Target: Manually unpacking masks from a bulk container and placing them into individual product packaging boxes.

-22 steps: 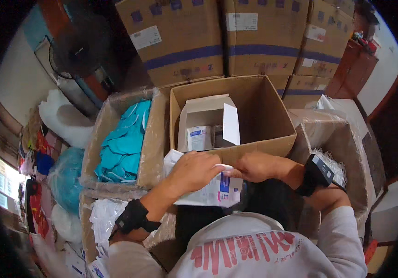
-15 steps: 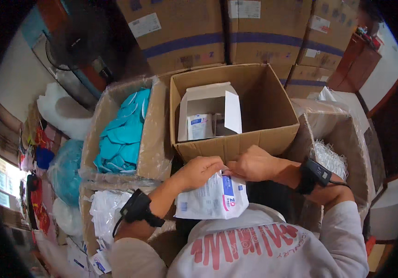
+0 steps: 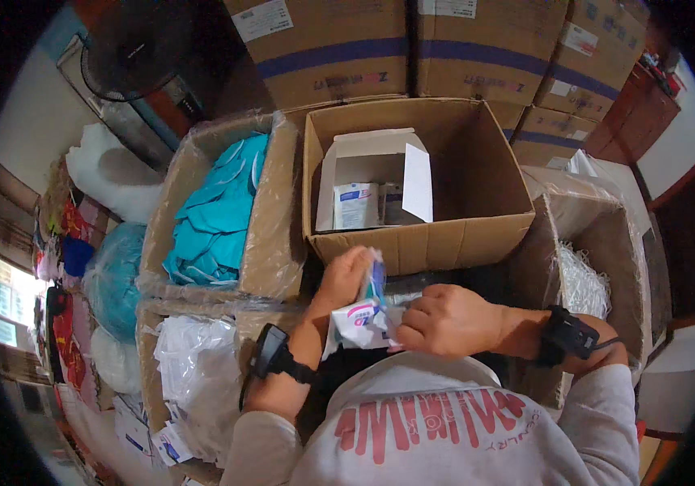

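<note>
A white plastic packet (image 3: 357,322) with blue and pink print hangs between my hands, just in front of the open carton. It is bent and twisted, with its upper end standing up. My left hand (image 3: 342,279) is closed on that upper end. Beside the lower part, my right hand (image 3: 448,321) is curled with its fingertips at the packet's right edge; the fingers hide part of the grip. Inside the large brown carton (image 3: 428,243) sits an open white box (image 3: 370,144), holding similar white packets (image 3: 356,206).
At the left, a plastic-lined carton (image 3: 278,206) holds teal face masks (image 3: 222,215). Below it, another carton holds white packaging bags (image 3: 193,356). On the right, a carton (image 3: 631,243) contains white stringy loops (image 3: 584,279). Tall sealed cartons (image 3: 331,40) stand behind.
The packet has turned from flat to bent and upright at one end. My left hand has risen with its upper end, while my right hand has moved down. The view has shifted slightly.
</note>
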`<state>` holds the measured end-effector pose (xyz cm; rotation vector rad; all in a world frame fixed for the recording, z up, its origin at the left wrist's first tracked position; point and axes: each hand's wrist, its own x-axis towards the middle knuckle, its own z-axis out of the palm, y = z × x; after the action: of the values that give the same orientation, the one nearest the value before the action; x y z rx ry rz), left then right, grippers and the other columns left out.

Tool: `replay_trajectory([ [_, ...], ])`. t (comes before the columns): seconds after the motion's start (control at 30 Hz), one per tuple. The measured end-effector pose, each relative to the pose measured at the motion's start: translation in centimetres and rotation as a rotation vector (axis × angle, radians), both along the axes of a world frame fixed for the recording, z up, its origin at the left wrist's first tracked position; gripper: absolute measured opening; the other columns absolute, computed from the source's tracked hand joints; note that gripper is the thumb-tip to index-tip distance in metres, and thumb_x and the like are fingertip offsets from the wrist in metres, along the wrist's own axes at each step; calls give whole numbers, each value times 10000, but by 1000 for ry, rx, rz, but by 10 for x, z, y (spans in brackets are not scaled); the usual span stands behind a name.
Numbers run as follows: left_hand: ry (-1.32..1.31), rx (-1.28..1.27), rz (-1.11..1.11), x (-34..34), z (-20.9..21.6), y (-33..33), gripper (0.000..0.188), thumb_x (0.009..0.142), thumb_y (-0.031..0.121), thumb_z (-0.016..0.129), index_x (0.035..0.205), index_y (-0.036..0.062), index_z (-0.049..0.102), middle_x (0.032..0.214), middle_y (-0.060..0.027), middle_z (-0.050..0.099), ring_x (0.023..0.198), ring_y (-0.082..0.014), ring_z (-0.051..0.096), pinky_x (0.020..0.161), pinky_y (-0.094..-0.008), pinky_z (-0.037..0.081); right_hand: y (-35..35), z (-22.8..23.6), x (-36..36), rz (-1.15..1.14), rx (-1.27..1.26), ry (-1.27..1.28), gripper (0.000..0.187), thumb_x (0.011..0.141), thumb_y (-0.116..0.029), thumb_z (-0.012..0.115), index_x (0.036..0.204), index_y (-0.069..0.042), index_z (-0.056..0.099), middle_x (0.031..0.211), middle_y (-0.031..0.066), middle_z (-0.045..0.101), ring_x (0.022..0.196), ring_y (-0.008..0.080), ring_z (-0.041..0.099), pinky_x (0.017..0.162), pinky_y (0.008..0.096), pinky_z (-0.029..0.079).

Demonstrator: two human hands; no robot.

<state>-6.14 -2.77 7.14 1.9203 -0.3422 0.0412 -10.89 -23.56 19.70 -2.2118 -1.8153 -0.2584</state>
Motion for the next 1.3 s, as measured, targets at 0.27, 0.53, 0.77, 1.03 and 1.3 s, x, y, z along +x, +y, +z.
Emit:
replay_trajectory([
  [0.27,-169,75,387,40,33,45,253,908,200,405,843,-6,537,721,-147,549,671,-246,533,617,-327,409,-27,-19,1,-237,-157,434,243,814,-309,525,821,-68,556,748,104,573,666,283,576,595,363,473],
  [0.53,-381,148,443,18,67,22,209,888,167,428,823,0,535,748,-172,562,710,-343,548,619,-364,419,6,-8,47,-460,473,747,115,844,-128,521,907,-31,530,819,173,569,741,331,571,623,356,451],
  [0.77,-560,256,530,17,63,15,175,857,160,475,832,6,555,753,-166,570,685,-356,539,610,-406,420,30,-21,45,-409,387,799,170,852,-129,481,995,-60,540,780,190,588,713,366,574,617,414,451],
  [1.03,-572,273,491,15,59,9,176,852,168,483,823,14,562,743,-163,572,681,-357,540,606,-407,422,38,-23,59,-608,142,645,204,815,-199,549,962,-58,549,793,166,602,701,316,593,613,387,467],
  [1.3,-478,247,496,11,52,4,181,861,165,464,842,14,561,747,-176,580,723,-369,555,634,-413,435,44,-35,69,-561,196,452,164,795,-212,570,820,-54,538,857,119,557,791,312,560,623,389,451],
])
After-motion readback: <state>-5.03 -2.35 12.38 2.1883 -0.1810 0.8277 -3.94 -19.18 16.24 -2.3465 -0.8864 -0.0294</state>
